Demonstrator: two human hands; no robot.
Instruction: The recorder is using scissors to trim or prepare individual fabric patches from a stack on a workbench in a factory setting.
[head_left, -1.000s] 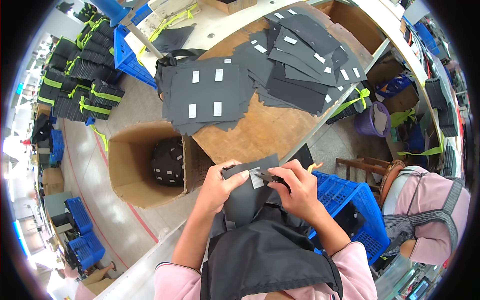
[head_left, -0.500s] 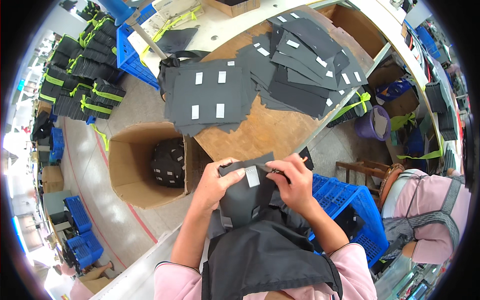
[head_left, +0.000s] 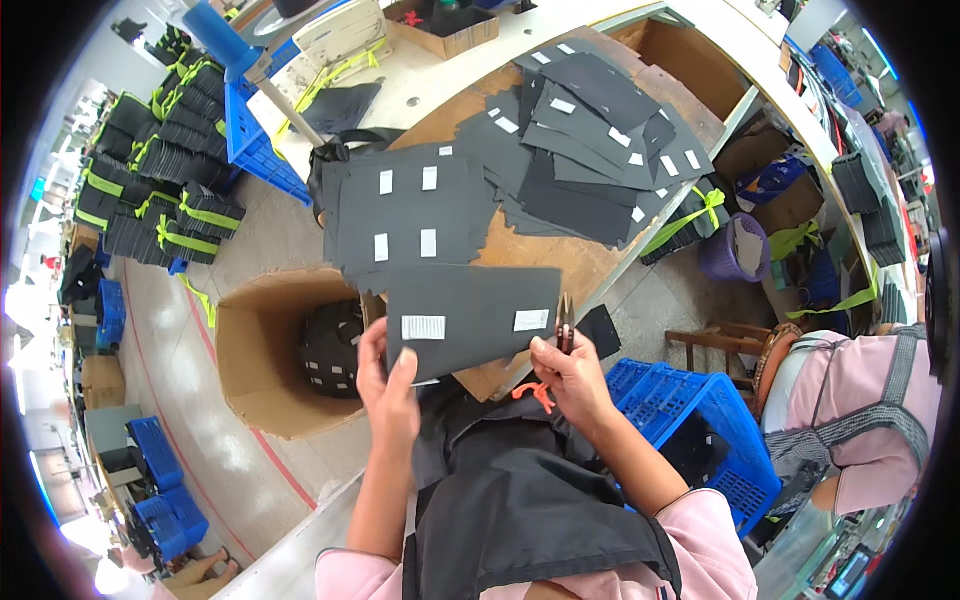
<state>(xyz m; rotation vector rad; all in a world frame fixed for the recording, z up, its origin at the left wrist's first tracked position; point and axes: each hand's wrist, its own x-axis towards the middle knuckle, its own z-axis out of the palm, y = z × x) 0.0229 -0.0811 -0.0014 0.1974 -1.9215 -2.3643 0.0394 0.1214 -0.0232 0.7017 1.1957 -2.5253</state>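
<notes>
A dark grey panel (head_left: 470,300) with two white patches is spread flat in front of me, above the near end of the brown board. My left hand (head_left: 390,390) is at its lower left corner, thumb over the front and fingers by the edge. At the lower right corner, my right hand (head_left: 572,380) pinches the panel. That same hand also holds thread snips (head_left: 566,325), blades pointing up, with an orange cord (head_left: 535,397) hanging beside the palm. Beyond lies a stack of similar panels (head_left: 405,210) with white patches.
More loose panels (head_left: 590,140) overlap on the brown board (head_left: 530,262). An open carton (head_left: 245,350) stands at the left with dark pieces inside. A blue crate (head_left: 725,400) is by my right arm, and a person in pink (head_left: 860,400) is beyond it. Tied bundles (head_left: 165,170) are stacked far left.
The panel was bent and held close to me; now it is opened out flat and farther forward. My hands have moved apart, and the snips now point up.
</notes>
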